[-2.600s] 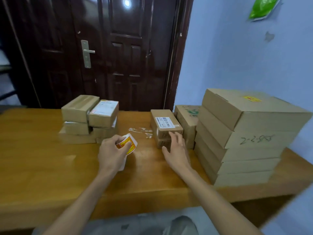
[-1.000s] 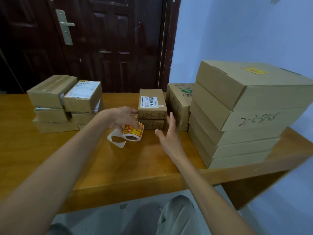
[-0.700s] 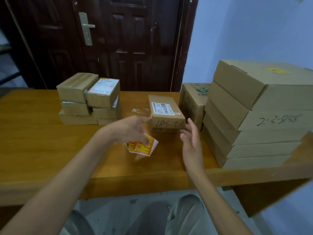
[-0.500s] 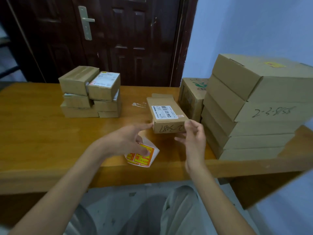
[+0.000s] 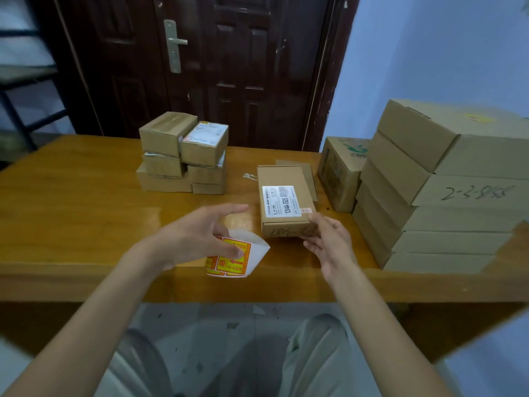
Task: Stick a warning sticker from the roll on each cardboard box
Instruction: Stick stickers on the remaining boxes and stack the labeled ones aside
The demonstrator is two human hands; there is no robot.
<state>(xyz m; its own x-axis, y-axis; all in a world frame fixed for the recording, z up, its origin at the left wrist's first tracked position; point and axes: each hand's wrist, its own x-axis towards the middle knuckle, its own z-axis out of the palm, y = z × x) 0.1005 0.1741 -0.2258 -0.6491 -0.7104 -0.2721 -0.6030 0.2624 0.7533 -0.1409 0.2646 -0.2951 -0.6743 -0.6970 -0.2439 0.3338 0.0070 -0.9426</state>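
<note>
- Step in hand: we judge this the staging of one box — the small cardboard box [image 5: 286, 200] sits flat on the table [image 5: 71, 202] in front of us, with no warning sticker on its top that we can see.
- Left hand [image 5: 197, 236]: fingers spread and loosely curved over the sticker roll [image 5: 233, 257], thumb and fingertips touching it; whether it truly grips we cannot tell for certain, though it appears to hold the roll.
- Right hand [image 5: 329, 242]: relaxed, fingers at the near right corner of the small cardboard box, touching its front edge rather than clamped round it.
- Sticker roll: just left of and nearer than the small cardboard box — red-and-yellow printed labels on white backing, a loose tail of bare backing curling off to the right.
- Small cardboard box: plain brown, white barcode label on its top, handwriting on the near side.
- Next move, as we judge it: peel one label from the backing and press it on a bare part of the top, clear of the barcode label.
- Left of the small cardboard box: a stack of small boxes [image 5: 183, 153].
- Right of it: a tall stack of flat boxes [image 5: 446, 196], the top one bearing a yellow sticker [image 5: 478, 118].
</note>
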